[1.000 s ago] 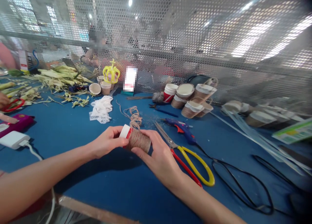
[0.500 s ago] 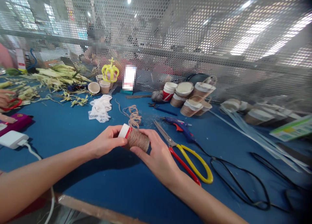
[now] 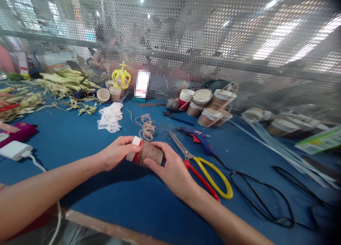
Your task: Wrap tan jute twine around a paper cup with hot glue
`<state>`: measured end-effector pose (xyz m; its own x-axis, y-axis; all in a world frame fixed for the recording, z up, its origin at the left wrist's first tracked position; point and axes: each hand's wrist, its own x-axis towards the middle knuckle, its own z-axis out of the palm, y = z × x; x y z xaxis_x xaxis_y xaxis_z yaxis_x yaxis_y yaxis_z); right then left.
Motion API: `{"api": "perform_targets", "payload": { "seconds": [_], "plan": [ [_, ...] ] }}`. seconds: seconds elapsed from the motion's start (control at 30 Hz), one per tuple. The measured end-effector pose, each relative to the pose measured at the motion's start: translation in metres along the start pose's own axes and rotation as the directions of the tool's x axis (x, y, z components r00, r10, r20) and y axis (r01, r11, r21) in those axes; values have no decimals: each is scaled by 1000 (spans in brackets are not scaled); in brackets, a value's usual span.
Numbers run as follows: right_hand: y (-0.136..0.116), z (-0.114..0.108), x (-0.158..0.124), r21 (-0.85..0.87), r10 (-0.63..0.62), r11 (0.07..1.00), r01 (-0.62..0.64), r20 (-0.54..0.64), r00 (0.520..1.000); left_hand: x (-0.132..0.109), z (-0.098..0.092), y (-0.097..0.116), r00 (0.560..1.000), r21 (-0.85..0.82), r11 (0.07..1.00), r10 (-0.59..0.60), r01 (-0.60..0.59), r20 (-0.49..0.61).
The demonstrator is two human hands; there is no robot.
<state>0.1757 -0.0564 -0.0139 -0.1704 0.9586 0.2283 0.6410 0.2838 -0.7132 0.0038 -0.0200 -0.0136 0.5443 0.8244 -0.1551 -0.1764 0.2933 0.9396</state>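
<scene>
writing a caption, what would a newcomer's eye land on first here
Probably the twine-wrapped cup near the centre, held between the left hand and right hand. Next might come the large scissors, one handle red and one yellow, lying to the right of the hands. Further back, left of centre, the bright yellow crown-shaped ornament stands out against the perforated metal screen.

Shows brown twine (image 3: 150,152) in fine rings on the cup (image 3: 136,142), red and white at one end. Pairs red and yellow handles on the scissors (image 3: 189,156), blue with red on the glue gun (image 3: 200,137). Has blue on the table (image 3: 128,202), yellow on the crown (image 3: 122,78), dotted grey on the mesh (image 3: 170,28).
</scene>
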Motion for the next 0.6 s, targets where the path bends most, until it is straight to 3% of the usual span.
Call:
{"api": "perform_targets", "payload": {
  "seconds": [0.13,0.27,0.6],
  "plan": [
    [-2,-2,2,75,90,993,-94,48,995,1,-2,2,999,-37,999,-4,5,51],
    [-4,-2,2,81,110,990,-115,54,992,0,-2,4,999,47,999,4,-6,50],
    [0,1,-1,-29,-2,1000,1,-39,999,-1,0,4,999,174,984,37,-40,19]
  ]
}}
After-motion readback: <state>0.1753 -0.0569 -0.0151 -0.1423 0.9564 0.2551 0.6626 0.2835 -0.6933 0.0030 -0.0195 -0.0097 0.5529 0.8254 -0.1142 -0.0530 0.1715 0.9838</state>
